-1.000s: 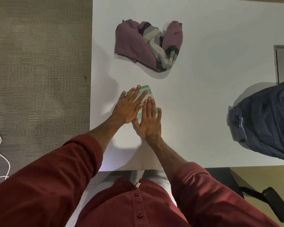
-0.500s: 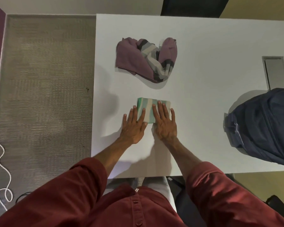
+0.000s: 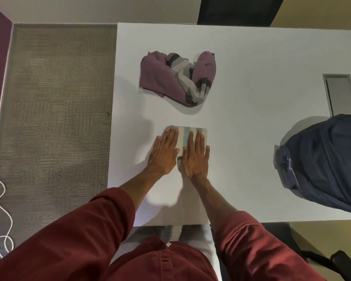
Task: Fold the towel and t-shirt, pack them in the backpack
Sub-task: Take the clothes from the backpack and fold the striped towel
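As the white table [image 3: 251, 138] carries everything, the navy backpack [image 3: 322, 163] lies at its right edge; I cannot tell its contents. The purple t-shirt [image 3: 170, 82] sits crumpled farther off. The folded towel [image 3: 183, 136] lies beneath my left hand [image 3: 163, 155] and right hand [image 3: 196, 159], fingers straight, pressing flat.

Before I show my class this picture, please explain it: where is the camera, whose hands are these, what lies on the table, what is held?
No machine: a person in a red shirt wears the camera on the head, looking down. The left hand and right hand press flat, fingers straight, on a small folded green-and-white striped towel on the white table; nothing is gripped. Beyond it lies a crumpled purple t-shirt with grey stripes. A dark blue backpack sits at the table's right.
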Demonstrator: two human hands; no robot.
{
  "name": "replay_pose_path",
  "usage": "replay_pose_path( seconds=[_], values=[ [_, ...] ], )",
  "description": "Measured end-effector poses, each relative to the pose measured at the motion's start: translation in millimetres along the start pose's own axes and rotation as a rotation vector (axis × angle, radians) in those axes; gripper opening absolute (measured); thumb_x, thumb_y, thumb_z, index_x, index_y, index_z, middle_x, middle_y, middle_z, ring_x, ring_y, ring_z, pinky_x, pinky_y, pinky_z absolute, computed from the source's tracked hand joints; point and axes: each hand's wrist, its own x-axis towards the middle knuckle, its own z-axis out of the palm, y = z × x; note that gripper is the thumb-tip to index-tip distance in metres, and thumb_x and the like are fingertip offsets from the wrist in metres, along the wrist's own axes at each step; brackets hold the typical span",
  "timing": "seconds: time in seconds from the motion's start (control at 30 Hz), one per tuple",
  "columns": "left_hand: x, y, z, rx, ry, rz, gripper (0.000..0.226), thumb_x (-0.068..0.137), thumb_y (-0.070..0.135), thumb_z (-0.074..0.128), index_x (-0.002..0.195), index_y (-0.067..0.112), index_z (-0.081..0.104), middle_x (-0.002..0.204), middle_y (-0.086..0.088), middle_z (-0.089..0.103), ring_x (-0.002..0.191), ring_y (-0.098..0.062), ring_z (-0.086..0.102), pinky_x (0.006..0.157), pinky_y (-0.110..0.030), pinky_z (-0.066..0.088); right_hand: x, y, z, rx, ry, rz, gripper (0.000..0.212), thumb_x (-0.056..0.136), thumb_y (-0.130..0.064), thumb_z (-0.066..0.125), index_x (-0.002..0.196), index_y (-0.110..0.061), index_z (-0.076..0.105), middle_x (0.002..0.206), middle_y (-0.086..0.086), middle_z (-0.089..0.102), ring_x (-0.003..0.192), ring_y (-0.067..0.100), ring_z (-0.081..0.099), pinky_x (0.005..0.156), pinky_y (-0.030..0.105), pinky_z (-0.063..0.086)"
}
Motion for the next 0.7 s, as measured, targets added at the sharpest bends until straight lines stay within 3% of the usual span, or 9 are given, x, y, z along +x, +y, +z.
replay_pose_path(
  seconds=[0.23, 0.33, 0.5, 0.7],
  values=[
    [9, 9, 10, -0.002, -0.03, -0.025, 0.072, 0.113, 0.05, 0.015, 0.171, 0.013, -0.006, 0.18, -0.008, -0.01, 0.166, -0.028, -0.006, 0.134, -0.048, 0.017, 9, 34, 8, -0.184, 0.009, -0.067, 0.074, 0.111, -0.041, 0.035, 0.174, -0.019, 0.002, 0.182, 0.008, 0.001, 0.168, 0.025, 0.0, 0.132, 0.058, 0.014],
    [22, 20, 11, 0.023, -0.074, -0.038, 0.074, 0.113, 0.052, 0.017, 0.171, 0.012, -0.005, 0.18, -0.009, -0.009, 0.166, -0.029, -0.005, 0.133, -0.049, 0.02, 18, 48, 2, -0.186, -0.025, -0.08, 0.072, 0.112, -0.042, 0.033, 0.174, -0.018, 0.003, 0.182, 0.008, -0.001, 0.168, 0.027, 0.0, 0.13, 0.062, 0.011],
    [48, 47, 12, -0.062, -0.117, -0.071, 0.082, 0.112, 0.046, 0.043, 0.171, 0.011, -0.003, 0.18, -0.01, -0.006, 0.166, -0.029, -0.002, 0.133, -0.048, 0.02, 37, 75, -13, -0.154, -0.032, -0.059, 0.065, 0.115, -0.043, 0.026, 0.174, -0.024, 0.005, 0.182, 0.003, -0.002, 0.168, 0.024, 0.001, 0.131, 0.063, 0.01],
    [87, 79, 20, -0.127, -0.205, -0.073, 0.085, 0.113, 0.047, 0.04, 0.17, 0.013, -0.013, 0.178, -0.009, -0.017, 0.165, -0.028, -0.012, 0.134, -0.049, 0.008, 62, 112, -39, -0.109, -0.041, -0.029, 0.064, 0.116, -0.045, 0.02, 0.173, -0.03, -0.003, 0.182, -0.001, -0.006, 0.168, 0.02, 0.0, 0.132, 0.061, 0.009]
  ],
)
